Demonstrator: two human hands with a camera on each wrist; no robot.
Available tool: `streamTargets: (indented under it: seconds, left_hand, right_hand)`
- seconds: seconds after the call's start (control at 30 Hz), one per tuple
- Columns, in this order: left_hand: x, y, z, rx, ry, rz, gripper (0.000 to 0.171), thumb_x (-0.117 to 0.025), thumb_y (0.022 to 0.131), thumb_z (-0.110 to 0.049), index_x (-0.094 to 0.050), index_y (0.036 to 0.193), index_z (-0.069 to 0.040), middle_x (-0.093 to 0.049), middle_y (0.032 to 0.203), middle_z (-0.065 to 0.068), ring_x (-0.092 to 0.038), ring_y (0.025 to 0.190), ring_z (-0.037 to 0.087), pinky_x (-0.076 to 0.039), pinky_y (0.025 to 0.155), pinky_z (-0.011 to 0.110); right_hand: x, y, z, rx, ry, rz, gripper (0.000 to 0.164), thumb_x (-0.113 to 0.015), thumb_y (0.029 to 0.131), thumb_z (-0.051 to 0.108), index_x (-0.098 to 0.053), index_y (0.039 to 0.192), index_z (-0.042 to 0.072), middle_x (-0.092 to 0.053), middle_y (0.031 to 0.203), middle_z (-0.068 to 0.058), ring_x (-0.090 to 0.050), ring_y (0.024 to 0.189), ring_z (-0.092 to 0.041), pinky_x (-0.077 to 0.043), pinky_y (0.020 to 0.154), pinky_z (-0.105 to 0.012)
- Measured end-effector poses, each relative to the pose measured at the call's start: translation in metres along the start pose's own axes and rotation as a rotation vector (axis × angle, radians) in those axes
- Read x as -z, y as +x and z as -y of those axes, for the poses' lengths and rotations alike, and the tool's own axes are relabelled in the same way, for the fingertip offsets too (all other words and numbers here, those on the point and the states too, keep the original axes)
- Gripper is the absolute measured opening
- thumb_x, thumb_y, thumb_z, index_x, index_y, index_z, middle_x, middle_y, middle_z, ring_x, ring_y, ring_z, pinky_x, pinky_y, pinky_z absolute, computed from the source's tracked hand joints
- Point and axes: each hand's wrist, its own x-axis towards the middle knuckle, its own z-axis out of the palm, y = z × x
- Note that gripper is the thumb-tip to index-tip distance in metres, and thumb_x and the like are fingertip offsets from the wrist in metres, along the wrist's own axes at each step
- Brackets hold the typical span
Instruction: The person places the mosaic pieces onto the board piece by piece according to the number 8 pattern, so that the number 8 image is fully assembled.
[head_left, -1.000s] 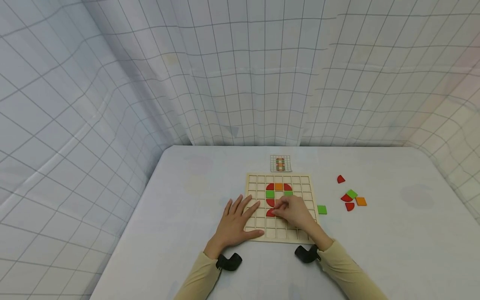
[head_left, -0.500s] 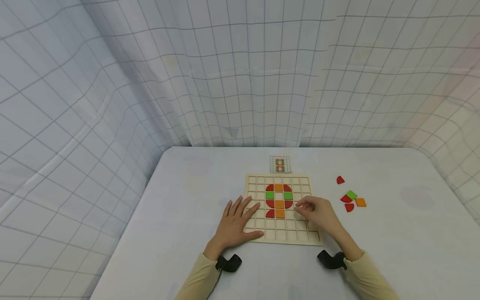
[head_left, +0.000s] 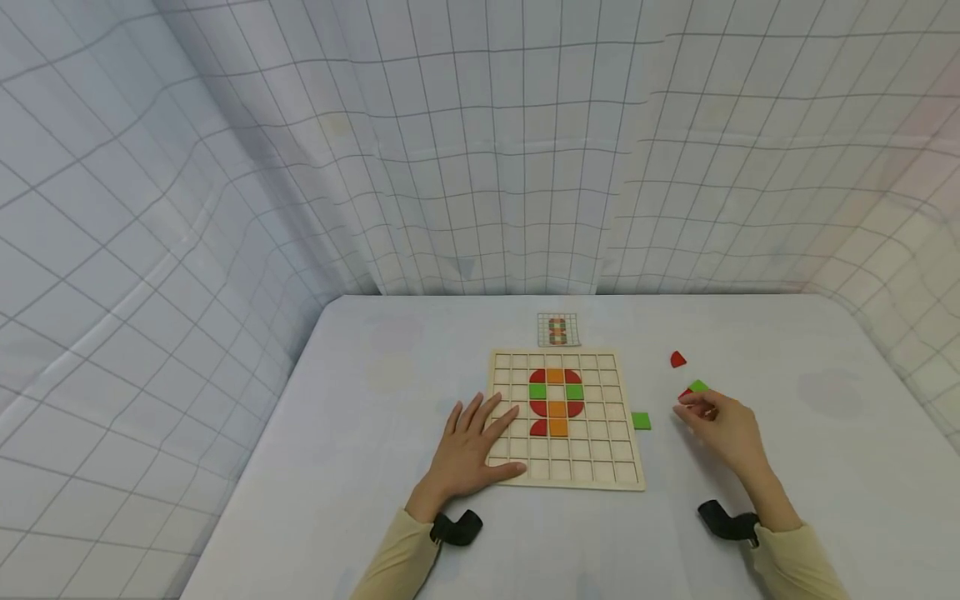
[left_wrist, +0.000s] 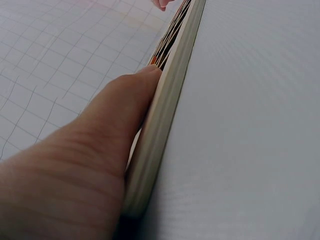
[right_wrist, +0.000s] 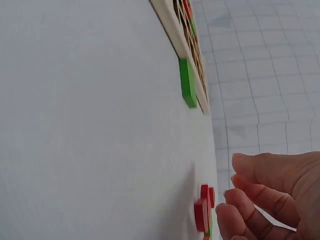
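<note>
My left hand [head_left: 467, 450] rests with spread fingers on the lower left of a wooden grid board [head_left: 600, 467]; its thumb lies along the near edge. The left wrist view shows that thumb [left_wrist: 117, 100] against the board's rim. Red quarter-circles [head_left: 537, 427], orange squares [head_left: 558, 427] and green squares [head_left: 537, 391] fill some middle cells. To the right, my right hand [head_left: 723, 429] hovers at the loose tiles, fingers loosely bent and holding nothing. In the right wrist view, red quarter-circle tiles [right_wrist: 201, 215] lie just beyond its fingertips. The hand hides part of this group in the head view.
A small pattern card [head_left: 558, 330] lies behind the board. A loose green square [head_left: 641, 421] sits by the board's right edge. One red quarter-circle [head_left: 678, 359] lies farther back on the white table [head_left: 390, 358]. Gridded cloth [head_left: 487, 167] hangs around it.
My right hand has left the board and moved right to the loose tiles, uncovering orange squares and a red quarter-circle in the pattern. My left hand has stayed in place.
</note>
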Motion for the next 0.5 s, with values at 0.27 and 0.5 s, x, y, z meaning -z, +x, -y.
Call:
streamTargets:
  seconds: [0.27, 0.5]
  left_hand:
    - [0.0, 0.0, 0.001, 0.009, 0.005, 0.018, 0.081, -0.05, 0.084, -0.069, -0.033, 0.15, -0.024, -0.023, 0.154, 0.007, -0.013, 0.142, 0.032, -0.006, 0.11, 0.054]
    - [-0.001, 0.0, 0.001, 0.011, 0.004, 0.012, 0.081, -0.048, 0.085, -0.07, -0.033, 0.15, -0.025, -0.023, 0.155, 0.006, -0.012, 0.142, 0.031, -0.006, 0.11, 0.054]
  right_hand:
    - [0.013, -0.004, -0.013, -0.069, -0.077, -0.051, 0.03, -0.077, 0.08, 0.018, -0.066, 0.094, -0.007, -0.061, 0.073, -0.008, -0.057, 0.067, -0.024, -0.04, 0.052, -0.03]
    - [0.011, -0.004, -0.016, -0.085, -0.078, -0.031, 0.028, -0.076, 0.08, 0.013, -0.068, 0.095, -0.01, -0.062, 0.074, -0.012, -0.055, 0.066, -0.025, -0.039, 0.051, -0.031]
